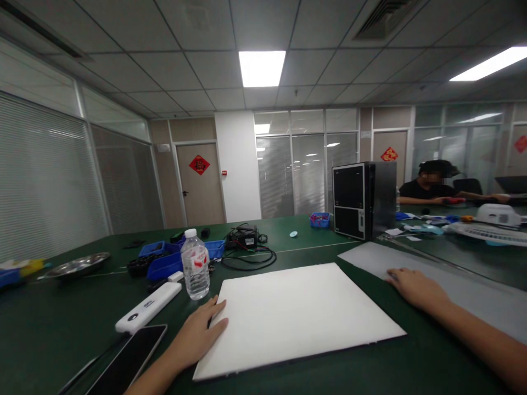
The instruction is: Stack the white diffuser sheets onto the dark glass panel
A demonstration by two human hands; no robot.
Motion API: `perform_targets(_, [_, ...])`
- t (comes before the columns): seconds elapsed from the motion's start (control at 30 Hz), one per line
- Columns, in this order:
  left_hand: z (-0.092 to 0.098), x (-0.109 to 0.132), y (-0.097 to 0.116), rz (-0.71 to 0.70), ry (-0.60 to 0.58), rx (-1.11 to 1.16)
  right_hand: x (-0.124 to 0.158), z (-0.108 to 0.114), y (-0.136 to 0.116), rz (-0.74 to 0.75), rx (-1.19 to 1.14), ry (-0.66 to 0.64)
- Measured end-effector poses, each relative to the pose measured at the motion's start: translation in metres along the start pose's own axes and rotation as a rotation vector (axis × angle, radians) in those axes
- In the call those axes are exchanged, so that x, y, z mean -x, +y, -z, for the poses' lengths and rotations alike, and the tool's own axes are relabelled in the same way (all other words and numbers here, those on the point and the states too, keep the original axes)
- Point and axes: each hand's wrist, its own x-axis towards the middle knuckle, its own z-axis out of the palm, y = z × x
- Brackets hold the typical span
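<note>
A white rectangular board (296, 318) lies flat on the green tabletop in front of me. My left hand (200, 332) rests at its left edge, thumb and fingers apart, fingertips touching the board. To the right, my right hand (418, 288) is over the left part of a grey sheet (465, 280). Its fingers are bent and close together around a small dark spot that I cannot make out. Just beyond my left hand stands an upright clear water bottle (195, 266) with a white cap.
On the left are a phone (129, 359), a white power bank-like device (149, 307), blue bins (164, 266) and a metal tray (77, 265). Black cables (251, 258) lie behind the board. A black computer tower (364, 200) stands at back right; beyond it sits a person (428, 189).
</note>
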Motion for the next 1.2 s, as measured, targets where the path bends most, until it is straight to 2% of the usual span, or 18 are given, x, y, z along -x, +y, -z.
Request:
perform_targets(0.13, [0.001,0.001,0.002,0.008,-0.012,-0.023,0.006,0.014,-0.016,0.032,0.009,0.030])
perform_targets(0.27, [0.000,0.003,0.004,-0.024,-0.021,-0.069,0.012,0.046,-0.034,0.026,0.018,0.120])
perform_targets(0.37, [0.000,0.006,0.006,-0.050,-0.017,-0.083,0.015,0.072,-0.055,0.067,-0.006,0.211])
perform_targets(0.43, [0.001,0.008,0.007,-0.055,-0.033,-0.092,0.020,0.082,-0.077,0.150,-0.051,0.226])
perform_targets(0.53, [0.002,0.009,0.009,-0.057,-0.054,-0.110,0.038,0.087,-0.117,0.390,-0.143,0.136])
perform_targets(0.67, [0.002,0.008,0.011,-0.046,-0.053,-0.124,0.074,0.096,-0.167,0.725,-0.351,-0.168])
perform_targets(0.73, [0.001,0.007,0.011,-0.044,-0.059,-0.136,0.088,0.105,-0.184,0.774,-0.482,-0.319])
perform_targets(0.8, [-0.001,0.006,0.009,-0.043,-0.060,-0.142,0.098,0.113,-0.196,0.755,-0.546,-0.389])
perform_targets(0.97, [-0.002,0.006,0.005,-0.042,-0.044,-0.133,0.097,0.113,-0.195,0.694,-0.634,-0.476])
perform_targets(1.03, [-0.002,0.006,0.005,-0.054,-0.046,-0.130,0.086,0.105,-0.184,0.643,-0.599,-0.374])
perform_targets(1.13, [0.001,0.006,0.008,-0.054,-0.068,-0.147,0.066,0.093,-0.160,0.484,-0.462,-0.175])
perform_targets(1.2, [0.002,0.006,0.009,-0.047,-0.077,-0.160,0.056,0.087,-0.143,0.408,-0.413,-0.142])
